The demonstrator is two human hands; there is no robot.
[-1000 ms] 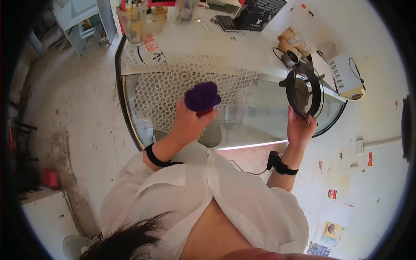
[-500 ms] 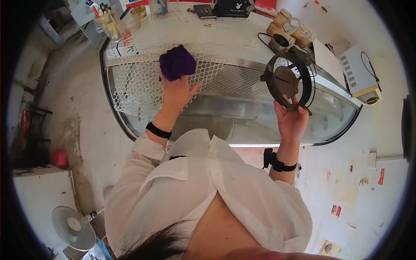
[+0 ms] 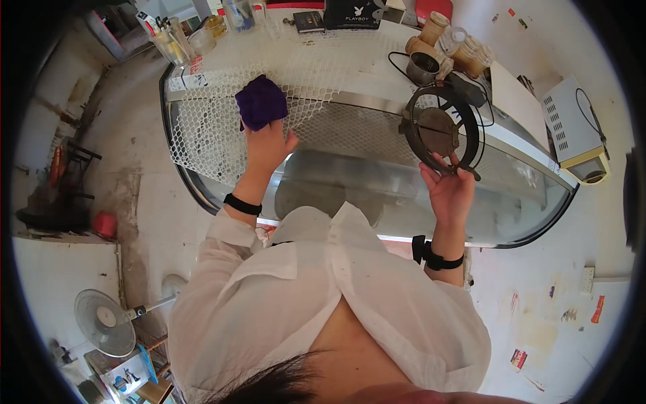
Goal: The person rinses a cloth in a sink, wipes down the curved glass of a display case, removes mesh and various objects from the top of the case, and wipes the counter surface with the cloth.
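Observation:
A bunched purple cloth [image 3: 261, 102] is gripped in my left hand [image 3: 267, 148], over a white net-like mat [image 3: 205, 131] draped on the counter's front edge. The cloth hides most of that hand's fingers; the thumb sticks out to the side. My right hand [image 3: 449, 194] holds a dark round metal frame [image 3: 436, 131] by its lower rim. It has an outer ring, spokes and a flat disc inside, and is tilted up facing me. The fingers reach through the ring at the bottom.
The glass-topped counter [image 3: 377, 77] curves in front of me. At its back right are a metal cup [image 3: 422, 67] and several jars [image 3: 464, 54]. Pens in a clear holder [image 3: 173, 48] stand back left, a black box [image 3: 353, 13] behind. A fan [image 3: 106, 323] is at lower left.
My view has shifted slightly. The left hand and purple cloth appear a little further left; the right hand still holds the metal frame, at nearly the same tilt.

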